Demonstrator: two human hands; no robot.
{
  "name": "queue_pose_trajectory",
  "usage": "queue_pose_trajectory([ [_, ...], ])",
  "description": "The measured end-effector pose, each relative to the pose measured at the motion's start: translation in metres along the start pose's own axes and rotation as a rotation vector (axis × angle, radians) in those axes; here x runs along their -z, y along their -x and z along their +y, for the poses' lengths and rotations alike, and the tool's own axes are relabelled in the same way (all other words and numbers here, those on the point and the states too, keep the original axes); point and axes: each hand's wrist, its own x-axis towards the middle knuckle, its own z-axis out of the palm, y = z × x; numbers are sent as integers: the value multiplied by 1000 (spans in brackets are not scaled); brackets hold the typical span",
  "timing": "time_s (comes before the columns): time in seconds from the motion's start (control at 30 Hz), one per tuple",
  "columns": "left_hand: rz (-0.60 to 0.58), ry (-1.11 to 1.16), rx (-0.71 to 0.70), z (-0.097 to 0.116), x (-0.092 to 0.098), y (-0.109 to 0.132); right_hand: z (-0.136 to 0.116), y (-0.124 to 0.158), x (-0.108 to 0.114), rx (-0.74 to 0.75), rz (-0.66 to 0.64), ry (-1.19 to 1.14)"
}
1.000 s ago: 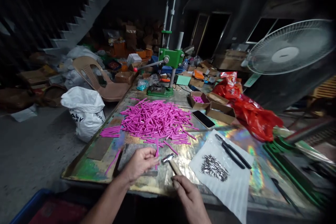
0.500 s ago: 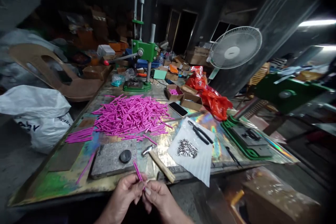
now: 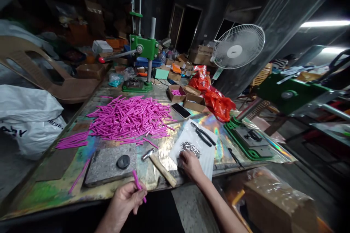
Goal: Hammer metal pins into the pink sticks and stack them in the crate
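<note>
My left hand (image 3: pixel 128 196), closed at the table's front edge, pinches a short pink cord (image 3: pixel 136 180) that points up and away from me. My right hand (image 3: pixel 190 164) reaches over a white foam sheet (image 3: pixel 209 160) with its fingers curled down at the near side of a pile of small shiny metal pieces (image 3: pixel 190 147). Whatever lies between those fingertips is too small to make out. Black-handled pliers (image 3: pixel 203 135) rest on the same sheet. Between my hands lies a hammer (image 3: pixel 162 170) with a wooden handle. A stone block (image 3: pixel 104 167) carries a round black piece (image 3: pixel 123 161).
Behind the block spreads a large heap of pink cords (image 3: pixel 131 116), with a neater row (image 3: pixel 72 140) at its left. Farther back are a phone (image 3: pixel 180 110), small cardboard boxes (image 3: pixel 194 102) and a green hand press (image 3: pixel 143 47). Another press (image 3: pixel 248 138) stands right.
My right hand has left the pink cord and moved right and forward to the metal pile. My left hand keeps the cord and has shifted slightly left in view.
</note>
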Motion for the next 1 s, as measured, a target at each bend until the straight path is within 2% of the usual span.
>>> queue_pose_trajectory([
  [0.17,-24,-40,32,-2,0,-2,4,-4,-12,74,-22,169],
  [0.4,-12,-51,47,-2,-3,-2,6,-5,-7,100,-16,182],
  [0.57,-5,-27,56,-1,-5,-1,10,-1,-3,31,30,27],
  [0.7,-12,-13,45,0,-5,-1,5,5,1,-12,59,-169],
  [0.83,-10,25,12,0,-3,-2,-15,13,6,-27,41,-387],
  [1.0,-16,63,-54,6,-5,-2,-47,29,6,-52,-58,-600],
])
